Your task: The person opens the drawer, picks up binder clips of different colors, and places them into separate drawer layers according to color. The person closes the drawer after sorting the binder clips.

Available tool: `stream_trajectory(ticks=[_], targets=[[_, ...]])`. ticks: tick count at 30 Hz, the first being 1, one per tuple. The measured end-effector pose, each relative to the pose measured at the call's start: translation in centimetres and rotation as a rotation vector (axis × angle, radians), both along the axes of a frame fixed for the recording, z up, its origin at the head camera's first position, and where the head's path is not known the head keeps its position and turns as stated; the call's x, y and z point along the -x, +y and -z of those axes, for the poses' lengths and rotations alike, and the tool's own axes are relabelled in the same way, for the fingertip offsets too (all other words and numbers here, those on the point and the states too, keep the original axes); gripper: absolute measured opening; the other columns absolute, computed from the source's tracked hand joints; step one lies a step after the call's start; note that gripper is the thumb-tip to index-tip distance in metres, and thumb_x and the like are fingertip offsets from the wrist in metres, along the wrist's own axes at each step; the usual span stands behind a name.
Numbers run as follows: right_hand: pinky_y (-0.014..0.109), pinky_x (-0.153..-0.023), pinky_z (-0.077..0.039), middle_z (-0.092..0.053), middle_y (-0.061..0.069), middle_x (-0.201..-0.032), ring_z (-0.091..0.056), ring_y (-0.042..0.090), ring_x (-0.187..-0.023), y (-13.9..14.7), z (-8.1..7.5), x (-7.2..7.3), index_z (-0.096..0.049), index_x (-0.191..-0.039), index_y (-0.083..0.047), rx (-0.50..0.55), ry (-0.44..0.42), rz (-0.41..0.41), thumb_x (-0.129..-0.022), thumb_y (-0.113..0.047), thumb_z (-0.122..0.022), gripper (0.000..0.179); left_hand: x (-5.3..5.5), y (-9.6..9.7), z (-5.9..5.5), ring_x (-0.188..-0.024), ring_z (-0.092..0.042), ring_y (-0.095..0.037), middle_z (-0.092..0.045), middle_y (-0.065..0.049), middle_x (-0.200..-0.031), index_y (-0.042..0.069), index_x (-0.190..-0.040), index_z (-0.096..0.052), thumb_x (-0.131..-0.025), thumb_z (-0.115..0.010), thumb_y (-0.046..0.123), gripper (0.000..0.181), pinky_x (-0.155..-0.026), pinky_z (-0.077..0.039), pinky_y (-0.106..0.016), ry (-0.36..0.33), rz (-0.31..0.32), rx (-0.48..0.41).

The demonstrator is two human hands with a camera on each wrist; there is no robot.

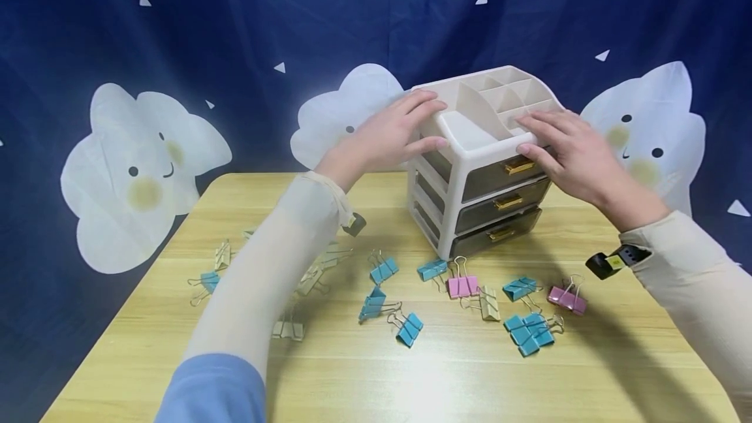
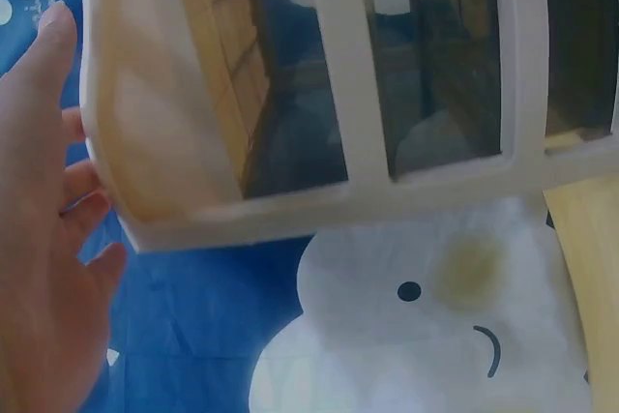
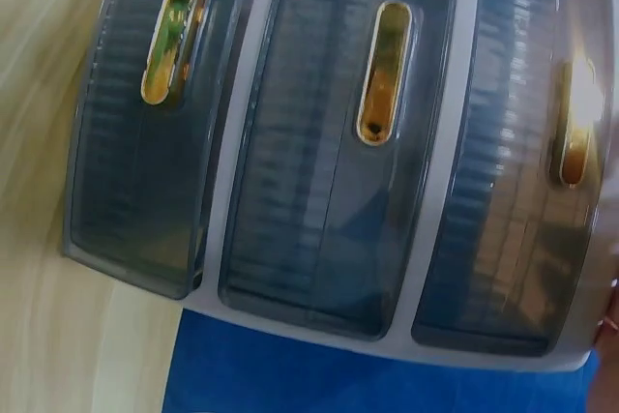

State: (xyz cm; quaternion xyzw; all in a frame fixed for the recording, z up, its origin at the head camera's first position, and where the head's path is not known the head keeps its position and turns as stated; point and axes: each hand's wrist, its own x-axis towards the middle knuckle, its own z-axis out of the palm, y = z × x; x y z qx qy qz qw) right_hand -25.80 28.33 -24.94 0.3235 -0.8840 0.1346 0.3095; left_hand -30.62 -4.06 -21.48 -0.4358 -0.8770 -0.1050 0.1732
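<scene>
A white desktop organizer [image 1: 461, 168] stands angled at the back right of the table, with three smoky drawers and open compartments on top. Gold handles mark the drawers; the bottom drawer [image 3: 145, 181] sticks out slightly. My left hand [image 1: 393, 126] is at the organizer's upper left rim, its fingers lightly bent over the edge. In the left wrist view those fingers [image 2: 87, 186] lie along the top edge of the side frame [image 2: 348, 74]. My right hand [image 1: 578, 149] rests at the top right front, fingertips over the compartments and thumb at the front rim.
Binder clips lie scattered on the wooden table [image 1: 352, 377]: several blue clips [image 1: 384, 271], several pale yellow ones such as a clip [image 1: 489, 303], a pink clip [image 1: 463, 286] and a purplish clip [image 1: 567, 299]. A blue curtain [image 1: 252, 38] with white clouds hangs behind.
</scene>
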Motion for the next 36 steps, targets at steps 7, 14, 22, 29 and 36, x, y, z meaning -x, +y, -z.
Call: stream_trajectory(ticks=[7,14,22,29,36], targets=[[0.047,-0.116,-0.021,-0.056,0.023,-0.131,-0.046,0.043,-0.125,-2.1,0.2,-0.4,-0.058,-0.133,-0.004,0.009,0.03,0.034,-0.097,-0.032,-0.061,0.046,-1.2,0.4,0.7,-0.148,-0.011,-0.021,-0.029,-0.007,-0.156,0.016,-0.149,-0.04,-0.094,-0.049,0.061,0.071,-0.118,-0.005,-0.028,-0.016,-0.004,-0.014],[0.049,-0.116,-0.02,-0.057,0.025,-0.128,-0.048,0.043,-0.123,-4.2,0.3,-0.7,-0.058,-0.13,0.0,0.009,0.065,0.031,-0.092,-0.023,-0.068,0.045,-1.6,-0.6,1.3,-0.149,-0.003,-0.017,-0.028,-0.005,-0.157,0.018,-0.146,-0.047,-0.097,-0.046,0.058,0.063,-0.118,-0.004,-0.029,-0.071,-0.028,-0.033],[0.049,-0.115,-0.024,-0.052,0.021,-0.137,-0.043,0.042,-0.129,-4.2,-0.3,-1.2,-0.056,-0.135,-0.004,-0.043,0.063,-0.079,-0.095,-0.041,-0.062,0.055,-1.1,-3.5,1.3,-0.148,-0.01,-0.018,-0.032,-0.007,-0.156,0.015,-0.143,-0.05,-0.1,-0.047,0.05,0.056,-0.118,-0.008,-0.03,-0.046,0.015,-0.057],[0.045,-0.113,-0.028,-0.052,0.018,-0.138,-0.043,0.038,-0.131,-2.6,-0.9,-0.4,-0.056,-0.135,-0.005,-0.017,0.084,-0.165,-0.098,-0.061,-0.038,0.07,-0.4,-5.5,1.5,-0.148,-0.01,-0.017,-0.031,-0.009,-0.156,0.012,-0.141,-0.051,-0.101,-0.044,0.041,0.049,-0.119,-0.012,-0.033,-0.049,0.075,-0.068],[0.046,-0.116,-0.021,-0.039,0.014,-0.151,-0.027,0.031,-0.143,-1.5,-1.3,0.8,-0.045,-0.146,-0.009,-0.027,-0.045,-0.197,-0.099,-0.055,-0.044,0.065,0.0,-6.8,1.6,-0.148,-0.012,-0.017,-0.035,-0.008,-0.154,0.013,-0.141,-0.05,-0.1,-0.046,0.043,0.052,-0.118,-0.015,-0.035,-0.014,0.078,-0.071]])
